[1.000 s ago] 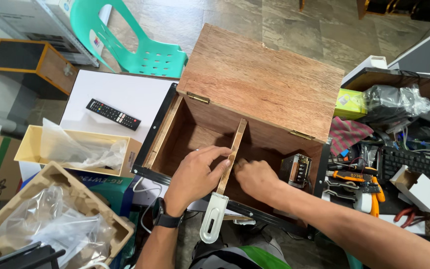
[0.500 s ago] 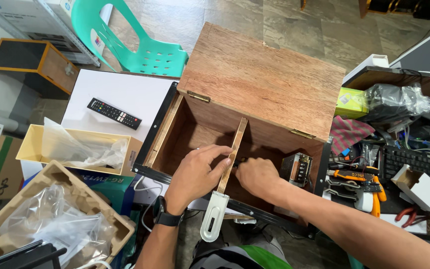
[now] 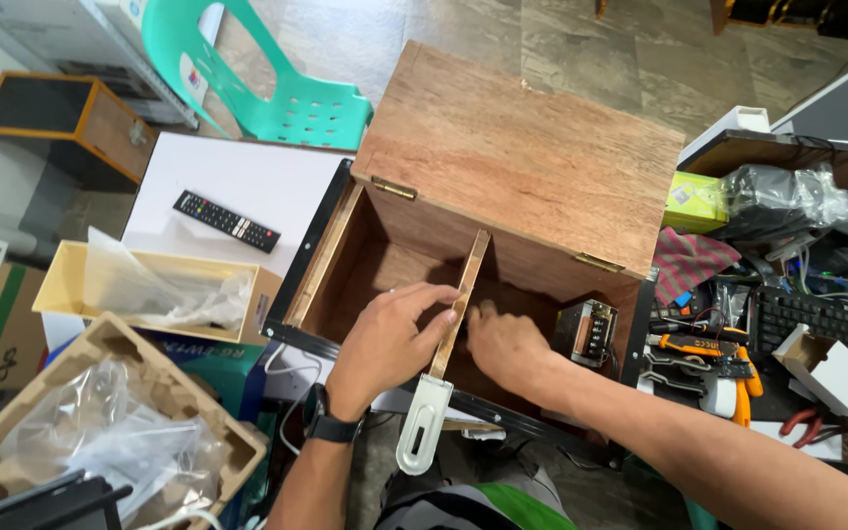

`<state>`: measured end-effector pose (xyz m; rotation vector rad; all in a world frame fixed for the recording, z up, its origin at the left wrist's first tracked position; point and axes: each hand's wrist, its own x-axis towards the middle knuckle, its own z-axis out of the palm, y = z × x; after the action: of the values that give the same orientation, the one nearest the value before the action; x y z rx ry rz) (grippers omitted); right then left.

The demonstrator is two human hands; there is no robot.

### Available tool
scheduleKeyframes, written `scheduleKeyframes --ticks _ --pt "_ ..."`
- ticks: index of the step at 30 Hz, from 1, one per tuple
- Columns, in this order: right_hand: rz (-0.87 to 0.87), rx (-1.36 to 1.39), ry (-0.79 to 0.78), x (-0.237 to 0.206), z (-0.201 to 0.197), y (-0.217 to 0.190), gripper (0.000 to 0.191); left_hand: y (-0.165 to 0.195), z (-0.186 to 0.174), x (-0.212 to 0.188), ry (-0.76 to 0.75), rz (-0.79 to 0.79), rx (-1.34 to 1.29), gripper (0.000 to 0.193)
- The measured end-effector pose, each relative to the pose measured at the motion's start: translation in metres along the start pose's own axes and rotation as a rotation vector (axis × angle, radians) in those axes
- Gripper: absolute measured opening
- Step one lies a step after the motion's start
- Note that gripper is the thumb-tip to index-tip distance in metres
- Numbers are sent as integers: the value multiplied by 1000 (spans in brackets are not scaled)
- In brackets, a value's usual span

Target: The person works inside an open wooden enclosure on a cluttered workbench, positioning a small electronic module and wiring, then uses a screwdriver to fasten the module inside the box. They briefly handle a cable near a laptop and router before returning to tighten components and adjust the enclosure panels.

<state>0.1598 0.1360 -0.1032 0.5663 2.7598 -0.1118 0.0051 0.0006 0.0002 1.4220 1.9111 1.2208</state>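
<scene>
Cluttered tiled floor w/ open wooden box (image 3: 503,186); divider slat (image 3: 459,304) stands upright in it, not visibly fixed; left hand (image 3: 385,339) pinches slat's near part, right hand (image 3: 507,345) just beside, fingers curled, grip unclear; fastening prob. left.

Bare forearms, black wristwatch (image 3: 327,422) on left wrist, green garment

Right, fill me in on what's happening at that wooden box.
A person works with both bare hands inside an open wooden box whose hinged lid is folded back. The left hand grips the thin wooden divider that splits the box in two, fingers curled over its top edge. The right hand is down in the right compartment, beside the divider. A small metal-cased unit sits in that compartment's corner. A white hasp hangs off the front edge.
</scene>
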Motion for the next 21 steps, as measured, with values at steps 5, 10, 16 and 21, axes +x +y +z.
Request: scheduleKeyframes --ticks 5,10,16,21 --pt "-99 23 37 0 4 2 20 1 -1 0 -18 -25 3 27" --pt "-57 30 -107 0 -8 4 23 1 0 0 -3 -9 12 28" --pt "-113 -55 -103 -42 -31 31 20 1 -2 -2 -15 -27 21 27" --pt "-239 -187 -43 -64 -16 46 13 1 1 0 -16 -8 22 27"
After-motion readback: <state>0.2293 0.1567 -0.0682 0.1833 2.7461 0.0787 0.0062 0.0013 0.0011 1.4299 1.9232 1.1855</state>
